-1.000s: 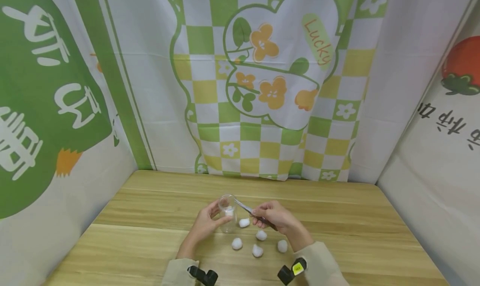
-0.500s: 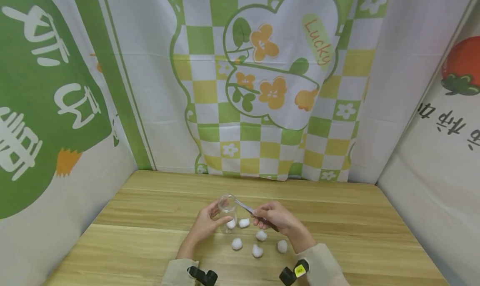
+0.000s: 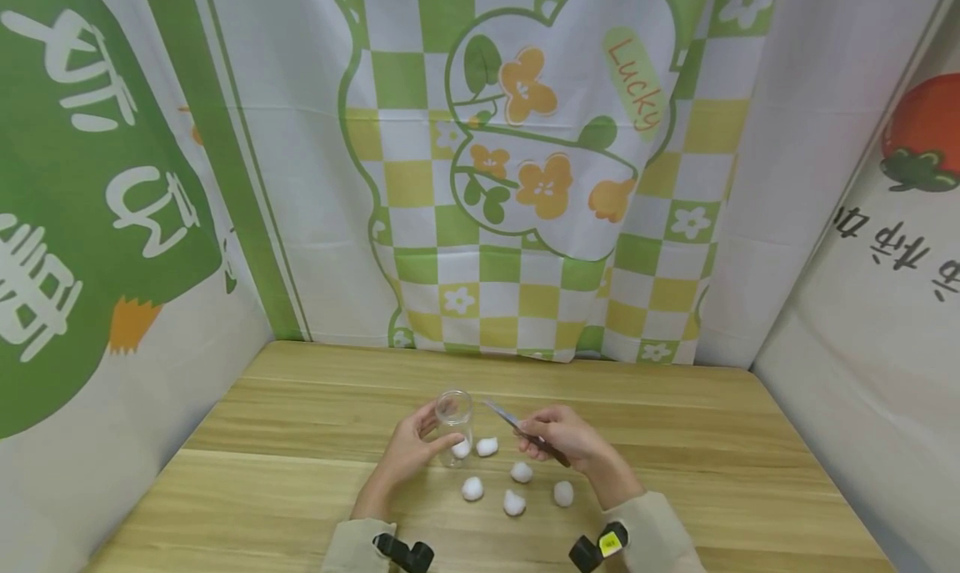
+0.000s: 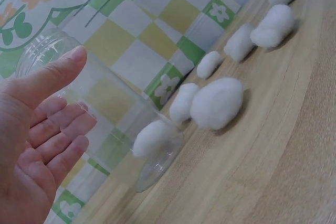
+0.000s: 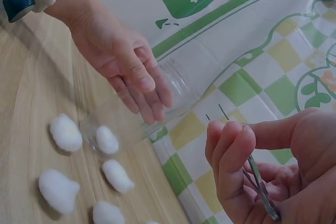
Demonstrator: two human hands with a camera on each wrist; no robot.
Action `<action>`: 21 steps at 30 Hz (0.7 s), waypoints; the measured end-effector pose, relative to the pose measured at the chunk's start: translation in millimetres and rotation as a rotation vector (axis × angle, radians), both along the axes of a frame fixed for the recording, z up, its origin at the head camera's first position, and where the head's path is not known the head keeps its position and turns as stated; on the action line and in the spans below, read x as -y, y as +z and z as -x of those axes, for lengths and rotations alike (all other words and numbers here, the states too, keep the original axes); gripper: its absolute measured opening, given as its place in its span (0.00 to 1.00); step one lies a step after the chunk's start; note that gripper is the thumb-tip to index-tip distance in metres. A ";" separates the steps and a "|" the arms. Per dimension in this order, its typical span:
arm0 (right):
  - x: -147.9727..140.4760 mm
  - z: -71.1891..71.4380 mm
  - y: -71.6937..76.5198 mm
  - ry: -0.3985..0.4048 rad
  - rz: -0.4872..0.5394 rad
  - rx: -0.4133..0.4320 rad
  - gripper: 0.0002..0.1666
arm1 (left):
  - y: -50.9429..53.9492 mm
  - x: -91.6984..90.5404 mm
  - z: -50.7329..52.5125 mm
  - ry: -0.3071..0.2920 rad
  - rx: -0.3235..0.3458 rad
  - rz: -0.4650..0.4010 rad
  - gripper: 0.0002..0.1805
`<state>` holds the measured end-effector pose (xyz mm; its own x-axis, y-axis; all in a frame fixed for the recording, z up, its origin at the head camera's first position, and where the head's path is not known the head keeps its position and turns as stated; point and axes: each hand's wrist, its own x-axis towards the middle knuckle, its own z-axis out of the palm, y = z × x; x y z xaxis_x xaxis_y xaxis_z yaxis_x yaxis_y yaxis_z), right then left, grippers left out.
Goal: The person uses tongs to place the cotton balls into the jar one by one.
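A clear jar (image 3: 456,425) stands upright on the table with one white cotton ball (image 4: 153,138) at its bottom. Around its side my left hand (image 3: 409,451) holds it, thumb on the near side and the fingers behind, seen through the wall in the left wrist view. My right hand (image 3: 567,439) pinches a pair of metal tweezers (image 3: 504,414), right of the jar's mouth and apart from it. The tweezer tips are slightly spread, with nothing between them. Several loose cotton balls (image 3: 513,503) lie on the table between and below the hands.
The wooden table (image 3: 337,398) ends at a checked green and yellow curtain (image 3: 540,306) behind. One cotton ball (image 3: 487,447) lies close to the jar's right side. Printed cloth walls (image 3: 862,339) rise left and right.
The cotton ball inside the jar has dropped from higher up to the bottom. My right hand has drawn the tweezers rightward from the jar's rim. My left hand stays put.
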<state>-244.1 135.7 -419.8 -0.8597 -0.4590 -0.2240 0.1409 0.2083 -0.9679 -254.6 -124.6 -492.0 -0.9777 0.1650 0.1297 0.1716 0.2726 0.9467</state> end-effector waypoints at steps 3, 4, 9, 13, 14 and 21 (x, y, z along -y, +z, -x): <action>-3.3 0.6 -3.0 -0.013 -0.009 -0.001 0.18 | 0.4 -0.1 -0.1 -0.003 0.003 -0.003 0.37; -4.4 0.8 -3.8 -0.018 -0.012 0.000 0.19 | 0.5 -0.2 -0.2 -0.001 0.004 -0.006 0.37; -10.4 1.5 -7.0 -0.023 -0.029 -0.013 0.21 | 0.7 -0.3 -0.7 0.004 0.006 -0.010 0.37; -14.8 1.0 -8.7 -0.017 -0.043 -0.024 0.21 | 0.7 -0.1 -0.9 0.002 0.004 -0.008 0.37; -15.8 0.8 -9.1 -0.019 -0.049 -0.022 0.21 | 0.6 -0.2 -0.9 0.003 0.004 -0.009 0.37; -20.2 -0.3 -13.7 -0.029 -0.067 0.002 0.21 | 0.3 -0.5 -0.2 0.008 0.003 -0.002 0.37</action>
<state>-243.8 155.9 -433.6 -0.8721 -0.4176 -0.2550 0.1495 0.2688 -0.9515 -254.4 -124.1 -491.8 -0.9794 0.1573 0.1269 0.1666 0.2724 0.9476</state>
